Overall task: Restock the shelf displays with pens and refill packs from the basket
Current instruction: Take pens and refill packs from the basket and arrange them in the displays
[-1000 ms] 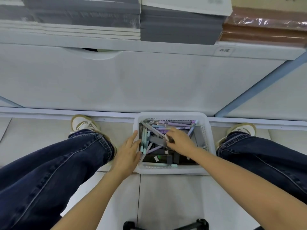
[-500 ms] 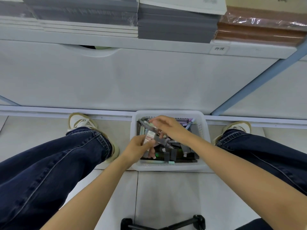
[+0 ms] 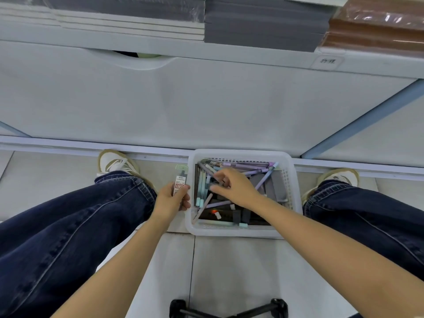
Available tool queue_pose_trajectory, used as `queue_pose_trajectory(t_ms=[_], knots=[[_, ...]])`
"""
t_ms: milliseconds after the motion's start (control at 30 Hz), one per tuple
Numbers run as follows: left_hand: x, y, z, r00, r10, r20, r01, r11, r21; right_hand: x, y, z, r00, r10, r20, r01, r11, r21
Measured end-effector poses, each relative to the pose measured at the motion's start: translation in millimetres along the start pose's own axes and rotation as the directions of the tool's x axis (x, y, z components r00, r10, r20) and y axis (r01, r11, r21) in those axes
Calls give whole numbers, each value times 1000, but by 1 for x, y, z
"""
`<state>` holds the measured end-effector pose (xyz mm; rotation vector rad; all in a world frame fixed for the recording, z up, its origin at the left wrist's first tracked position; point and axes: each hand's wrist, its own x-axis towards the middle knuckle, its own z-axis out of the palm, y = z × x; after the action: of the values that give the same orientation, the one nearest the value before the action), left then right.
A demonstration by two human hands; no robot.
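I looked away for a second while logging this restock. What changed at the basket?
The left hand, bare on the basket's rim a second ago, now grips a refill pack and has carried it left, outside the basket. The right hand is back down among the pens. The basket stayed put.

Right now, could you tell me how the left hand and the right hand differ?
The left hand grips a refill pack; the right hand curls among the pens, its grip unclear. The left hand is outside the basket, by its left wall; the right hand is inside it. Both are bare.
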<state>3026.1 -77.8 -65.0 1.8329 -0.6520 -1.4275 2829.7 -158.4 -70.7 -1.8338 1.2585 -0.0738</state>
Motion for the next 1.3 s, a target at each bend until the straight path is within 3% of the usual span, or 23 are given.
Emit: queue_pose_trajectory(t_ms=[100,233,333,500,600,767,833,1033,1167,1300], knots=[[-1,1,-1,1000,11,6,-11,1000,-1,21,-21,20,994,93,65,-98,992,74],[-2,1,-3,1000,18,21,-17,1000,-11,38,-30,42,982,186,-22,-183,980,82],[-1,1,-3,1000,10,26,-10,1000,-6,39,-26,46,979,203,-7,-197,957,211],[-2,5,-3,1000,1,30,-1,1000,-15,28,-16,25,961,179,209,-247,897,366],[-5,14,3,999,36,25,-36,999,-32,19,-17,0,956,121,267,-224,890,397],[-14,43,26,985,-1,170,38,977,-212,-2,-37,-31,952,-29,304,-62,956,286],[-17,51,35,985,9,170,43,954,-297,-10,-44,-35,957,-70,283,-9,963,268],[-23,72,43,995,94,15,-85,948,-307,-33,-53,-57,982,-123,147,36,872,489],[-30,93,38,988,139,-68,-154,880,-449,-38,-59,-72,996,-73,-45,86,827,556],[-45,110,29,983,175,-53,-180,869,-461,-42,-66,-97,977,-29,-212,164,739,653]])
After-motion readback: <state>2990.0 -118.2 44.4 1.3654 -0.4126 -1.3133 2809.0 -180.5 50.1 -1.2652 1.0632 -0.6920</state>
